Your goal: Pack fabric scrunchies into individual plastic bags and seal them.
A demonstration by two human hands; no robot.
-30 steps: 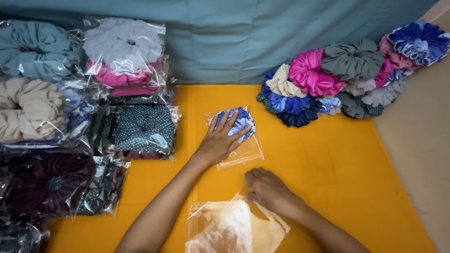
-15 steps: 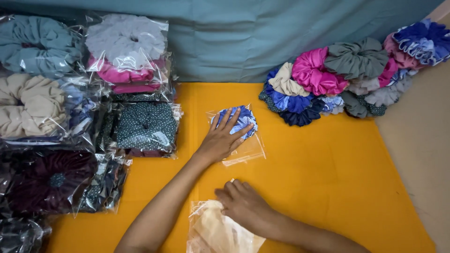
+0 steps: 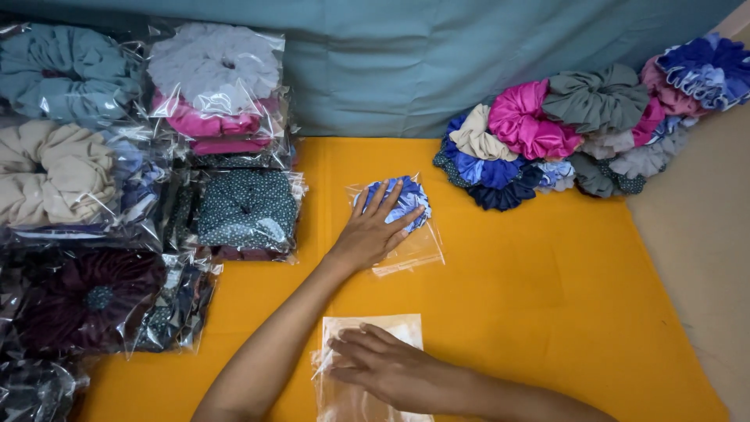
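My left hand [image 3: 373, 231] lies flat, fingers spread, on a blue-and-white scrunchie [image 3: 409, 197] sealed in a clear plastic bag [image 3: 414, 252] in the middle of the orange cloth [image 3: 547, 297]. Nearer to me, my right hand [image 3: 384, 367] rests palm down, fingers pointing left, on a small pile of empty clear bags [image 3: 373, 325] and presses it flat. Neither hand grips anything.
Bagged scrunchies are stacked along the left: teal [image 3: 62, 70], grey over pink [image 3: 215, 74], beige [image 3: 51, 172], dotted green [image 3: 246, 209], maroon [image 3: 90, 301]. A heap of loose scrunchies [image 3: 578, 133] lies at the back right. A teal cloth [image 3: 406, 55] lines the back.
My right hand has moved left and down onto the empty bags, and the raised bag now lies flat. My left hand has stayed on the bagged blue scrunchie.
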